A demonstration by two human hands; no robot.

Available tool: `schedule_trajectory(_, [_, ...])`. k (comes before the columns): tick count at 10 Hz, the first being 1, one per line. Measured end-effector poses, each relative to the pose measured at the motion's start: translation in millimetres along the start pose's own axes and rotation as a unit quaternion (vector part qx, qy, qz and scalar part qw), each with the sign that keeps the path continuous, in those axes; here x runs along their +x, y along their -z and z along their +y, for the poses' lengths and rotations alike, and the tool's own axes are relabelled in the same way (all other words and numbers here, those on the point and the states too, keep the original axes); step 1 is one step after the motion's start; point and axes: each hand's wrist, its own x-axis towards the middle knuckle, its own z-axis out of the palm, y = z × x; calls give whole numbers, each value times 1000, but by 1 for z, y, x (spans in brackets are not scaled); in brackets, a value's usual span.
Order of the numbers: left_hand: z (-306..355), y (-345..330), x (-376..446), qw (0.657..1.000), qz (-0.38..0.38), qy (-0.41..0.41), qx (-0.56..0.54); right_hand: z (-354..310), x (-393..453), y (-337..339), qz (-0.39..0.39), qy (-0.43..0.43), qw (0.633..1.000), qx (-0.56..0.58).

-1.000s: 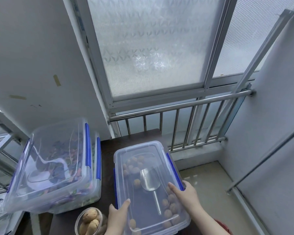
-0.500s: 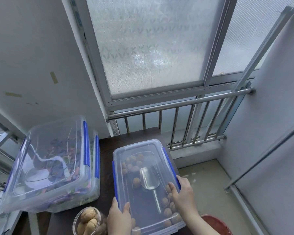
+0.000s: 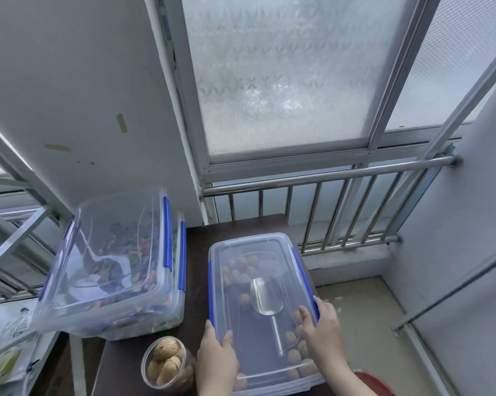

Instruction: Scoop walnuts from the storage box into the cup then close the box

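Note:
A clear storage box (image 3: 262,310) with blue side latches sits on a dark table (image 3: 196,252), its clear lid (image 3: 258,250) lying on top. Through the lid I see walnuts (image 3: 242,265) and a metal scoop (image 3: 265,298). My left hand (image 3: 216,360) presses on the lid's near left edge, fingers over the left rim. My right hand (image 3: 319,327) rests on the lid's right edge by the blue latch (image 3: 301,272). A clear cup (image 3: 166,364) full of walnuts stands on the table just left of the box.
A second, larger clear box (image 3: 112,267) with colourful contents stands at the left, its lid tilted on top. A steel railing (image 3: 327,178) and frosted window lie behind the table. Something red (image 3: 375,384) shows below my right forearm.
My left hand has slid forward onto the lid's left edge. My right hand has shifted slightly along the right edge. The lid sits flatter on the box.

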Motion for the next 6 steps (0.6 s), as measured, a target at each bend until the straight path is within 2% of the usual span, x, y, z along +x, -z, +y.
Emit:
schedule_trajectory(1, [1,2,-6,1000,0,-19,-1,0,2,2,0,3,1000,2])
schedule_trajectory(5, [-8,12,-3,999,-38,-7,-36,-8,-2,8,-33,-15,999,-6])
schedule_trajectory(6, [1,33,6,994,-55,-14,-95,-26,2,21,-53,-31,998,-26])
